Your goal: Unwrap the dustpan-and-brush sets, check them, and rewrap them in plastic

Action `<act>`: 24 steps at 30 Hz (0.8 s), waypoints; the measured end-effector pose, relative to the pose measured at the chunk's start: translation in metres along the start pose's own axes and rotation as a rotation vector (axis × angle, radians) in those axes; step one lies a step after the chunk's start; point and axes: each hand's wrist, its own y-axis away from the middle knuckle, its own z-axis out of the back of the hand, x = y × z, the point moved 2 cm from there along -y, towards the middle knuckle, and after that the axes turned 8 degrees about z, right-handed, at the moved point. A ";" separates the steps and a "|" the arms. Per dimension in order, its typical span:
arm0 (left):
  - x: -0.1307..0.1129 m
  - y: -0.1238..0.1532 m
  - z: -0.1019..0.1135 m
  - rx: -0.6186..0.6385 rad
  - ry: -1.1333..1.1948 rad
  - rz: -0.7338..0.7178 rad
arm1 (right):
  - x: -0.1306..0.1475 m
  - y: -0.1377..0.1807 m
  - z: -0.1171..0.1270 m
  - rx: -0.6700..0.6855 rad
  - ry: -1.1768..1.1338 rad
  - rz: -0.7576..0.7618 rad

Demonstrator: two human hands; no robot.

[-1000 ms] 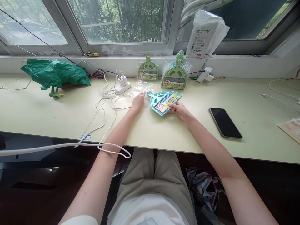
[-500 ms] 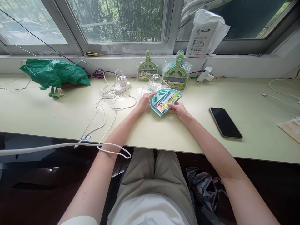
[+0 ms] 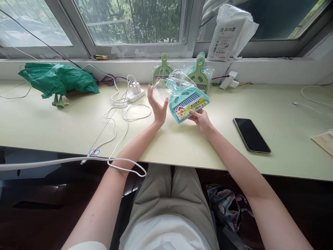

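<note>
A teal dustpan and brush set (image 3: 187, 101) with a printed label is tilted above the table, its handle pointing up and left. My right hand (image 3: 201, 119) grips its lower right edge, thumb over the label. Clear plastic wrap (image 3: 179, 77) spreads around the handle. To the left, my left hand (image 3: 159, 109) is raised with fingers apart, close to the plastic and holding nothing. Behind, a green dustpan set (image 3: 163, 69) leans against the wall. Beside it stands a stack of wrapped dustpan sets (image 3: 199, 74), partly hidden by the teal one.
White cables (image 3: 117, 107) and a power strip (image 3: 136, 95) lie left of my hands, with one cable crossing my left forearm. A phone (image 3: 252, 135) rests on the right. A green plastic bag (image 3: 59, 81) sits at far left; a white package (image 3: 227, 38) stands on the sill.
My left hand has let go of the dustpan set and opened to its left. My right hand has lifted and tilted the set slightly upward and to the right.
</note>
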 end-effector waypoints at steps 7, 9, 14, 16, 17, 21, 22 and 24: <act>0.013 -0.017 -0.019 0.324 0.568 0.200 | 0.003 0.003 -0.003 0.066 -0.027 0.044; 0.004 -0.007 -0.023 0.401 0.694 0.190 | 0.002 0.003 -0.004 0.083 -0.025 0.039; -0.010 0.017 -0.030 0.622 0.847 0.270 | 0.003 0.003 -0.006 0.023 -0.041 0.049; -0.009 0.022 -0.032 0.734 0.898 0.344 | 0.004 0.003 -0.004 -0.003 -0.043 0.059; -0.007 0.024 -0.033 0.777 0.919 0.367 | 0.005 0.003 -0.004 -0.009 -0.044 0.057; -0.004 0.026 -0.036 0.875 0.948 0.386 | 0.007 0.001 -0.001 -0.002 -0.055 0.053; -0.004 0.026 -0.036 0.889 0.948 0.382 | 0.007 0.000 0.000 -0.001 -0.059 0.060; -0.005 0.029 -0.037 0.902 0.951 0.373 | 0.007 0.000 0.000 -0.003 -0.063 0.068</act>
